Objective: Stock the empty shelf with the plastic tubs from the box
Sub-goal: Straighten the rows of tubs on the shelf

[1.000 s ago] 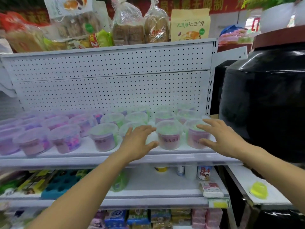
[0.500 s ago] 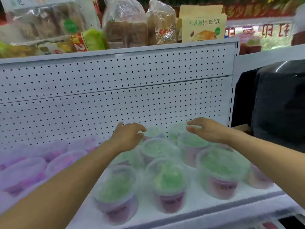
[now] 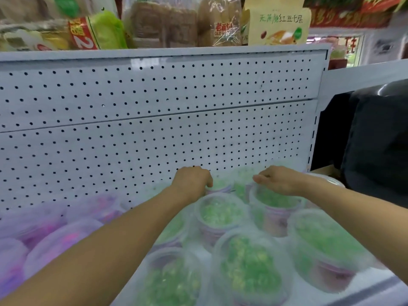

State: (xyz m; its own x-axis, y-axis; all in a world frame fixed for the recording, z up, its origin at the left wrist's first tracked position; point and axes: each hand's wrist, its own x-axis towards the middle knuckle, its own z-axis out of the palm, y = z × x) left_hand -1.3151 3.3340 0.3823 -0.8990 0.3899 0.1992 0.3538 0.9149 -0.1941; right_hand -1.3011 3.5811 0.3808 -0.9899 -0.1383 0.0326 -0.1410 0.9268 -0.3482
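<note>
Many plastic tubs (image 3: 249, 270) already fill the shelf (image 3: 373, 283), green-filled ones at the right and purple-filled tubs (image 3: 55, 239) toward nine o'clock, so the step in hand looks like straightening the back row against the pegboard (image 3: 154, 129) rather than placing new stock. The left hand (image 3: 193, 181) rests palm down, fingers curled loosely onto the rim of a rear tub (image 3: 220, 186) at twelve o'clock. The right hand (image 3: 280, 180), fingers bent and half open, touches the lid of the neighbouring tub (image 3: 273, 197). Neither clearly grips anything. Next, probably a gentle nudge to square the rows; the box is out of view.
</note>
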